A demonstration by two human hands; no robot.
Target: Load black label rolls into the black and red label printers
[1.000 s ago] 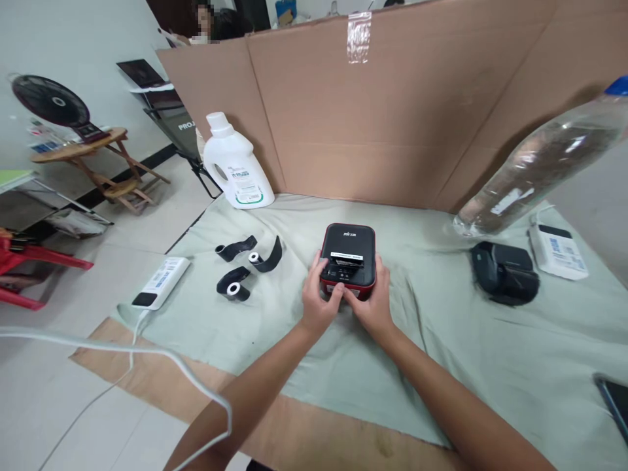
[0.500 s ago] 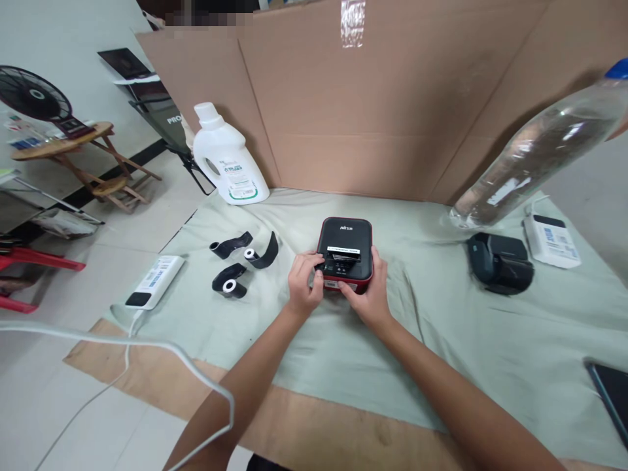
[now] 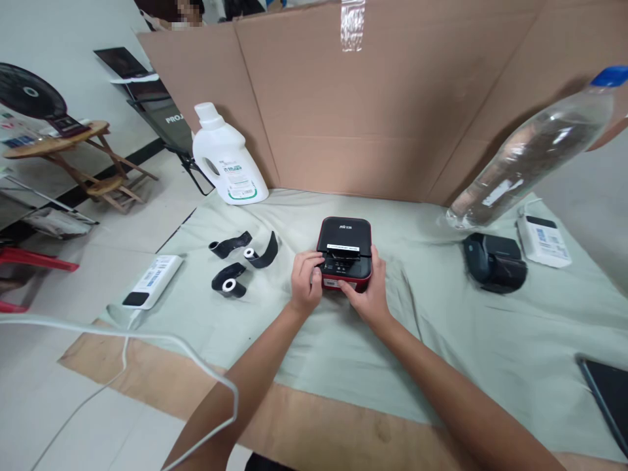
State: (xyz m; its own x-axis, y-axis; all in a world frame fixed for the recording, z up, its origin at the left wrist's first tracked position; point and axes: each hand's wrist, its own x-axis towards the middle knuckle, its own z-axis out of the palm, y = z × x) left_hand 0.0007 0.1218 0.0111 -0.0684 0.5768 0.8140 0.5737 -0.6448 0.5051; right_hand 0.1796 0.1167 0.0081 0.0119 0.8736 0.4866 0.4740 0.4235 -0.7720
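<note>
On the green cloth stands a small portable label printer (image 3: 345, 235), black on top with a red lower edge and a white strip by its paper slot. My left hand (image 3: 307, 281) grips its left front corner, fingers bent onto the top edge. Along the right side lie the fingers of my right hand (image 3: 367, 288), its thumb pressed on the front face. A seam shows across the printer's top at the slot, and its rear cover looks slightly raised. Left of it lie three partly unrolled black rolls, among them one with a white core (image 3: 230, 288).
A white jug (image 3: 230, 163) and a large water bottle (image 3: 534, 157) stand before the cardboard panel (image 3: 343, 104). Right lie a black device (image 3: 494, 261), a white power bank (image 3: 543, 241) and a tablet (image 3: 608, 392). Another power bank (image 3: 153, 281) trails a white cable (image 3: 186, 350) across my left forearm.
The printer's rear cover seems to have lifted a little, and a seam now shows at the slot. Both hands keep their places on the printer. The camera view has shifted slightly.
</note>
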